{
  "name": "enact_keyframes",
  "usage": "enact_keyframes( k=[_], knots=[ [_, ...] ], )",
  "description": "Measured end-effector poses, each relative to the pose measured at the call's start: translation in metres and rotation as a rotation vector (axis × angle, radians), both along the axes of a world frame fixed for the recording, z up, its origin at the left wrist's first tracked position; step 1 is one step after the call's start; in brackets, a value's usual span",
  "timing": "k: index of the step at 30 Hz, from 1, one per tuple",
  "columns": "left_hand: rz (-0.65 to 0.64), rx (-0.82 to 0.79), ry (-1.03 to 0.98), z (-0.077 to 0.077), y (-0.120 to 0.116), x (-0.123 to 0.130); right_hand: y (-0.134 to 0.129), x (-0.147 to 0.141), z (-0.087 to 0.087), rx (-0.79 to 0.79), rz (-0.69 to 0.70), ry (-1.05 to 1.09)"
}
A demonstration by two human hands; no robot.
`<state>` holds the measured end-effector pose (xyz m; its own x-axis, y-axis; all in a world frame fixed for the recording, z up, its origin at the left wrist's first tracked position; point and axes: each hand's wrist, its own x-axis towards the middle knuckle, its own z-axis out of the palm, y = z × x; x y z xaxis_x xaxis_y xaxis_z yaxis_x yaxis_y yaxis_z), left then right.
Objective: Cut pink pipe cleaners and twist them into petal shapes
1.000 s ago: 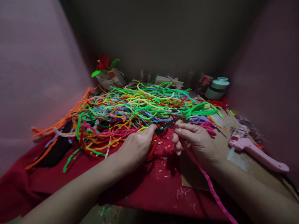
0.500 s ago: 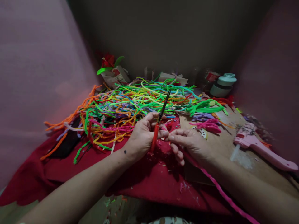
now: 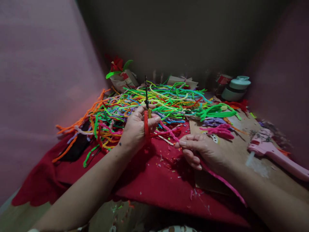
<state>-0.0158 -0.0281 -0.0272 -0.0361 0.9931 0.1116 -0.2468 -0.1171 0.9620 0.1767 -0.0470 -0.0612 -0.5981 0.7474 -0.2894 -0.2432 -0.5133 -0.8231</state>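
Lying well left of the left grip (image 3: 140, 127) are orange stems (image 3: 82, 120), several, and one black item (image 3: 74, 149), its kind unclear. One red flower (image 3: 117, 63) stands beyond that grip, to its left. Directly beyond both grips spreads a tangled pile of fuzzy stems (image 3: 135, 93), too many to count. The left grip is closed on one pair of scissors (image 3: 146, 124), blades pointing away. One pink stem (image 3: 169, 130) runs from the left grip's thumb to the right grip (image 3: 180, 143), which pinches it; the remainder trails below the right forearm. Just beyond the right grip: one pink bundle (image 3: 220, 131), one purple bundle (image 3: 213, 121), one green bundle (image 3: 218, 111). Farther right: one lidded jar (image 3: 236, 88), beyond; one pink glue gun (image 3: 267, 148), nearer, on the tabletop.
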Motion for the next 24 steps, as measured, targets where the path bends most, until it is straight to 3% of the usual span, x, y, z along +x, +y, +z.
enact_keyframes(
  k=[11, 20, 24],
  knots=[
    [-0.123, -0.122, -0.087, -0.006, -0.006, 0.012, 0.000, 0.000, -0.001, -0.028, 0.019, 0.023],
    [0.072, 0.078, -0.075, -0.004, -0.004, 0.007, 0.004, 0.002, -0.004, 0.002, 0.114, 0.049],
    [0.028, 0.044, -0.077, -0.003, -0.003, 0.004, 0.002, 0.001, -0.005, 0.014, 0.115, 0.028]
  ],
)
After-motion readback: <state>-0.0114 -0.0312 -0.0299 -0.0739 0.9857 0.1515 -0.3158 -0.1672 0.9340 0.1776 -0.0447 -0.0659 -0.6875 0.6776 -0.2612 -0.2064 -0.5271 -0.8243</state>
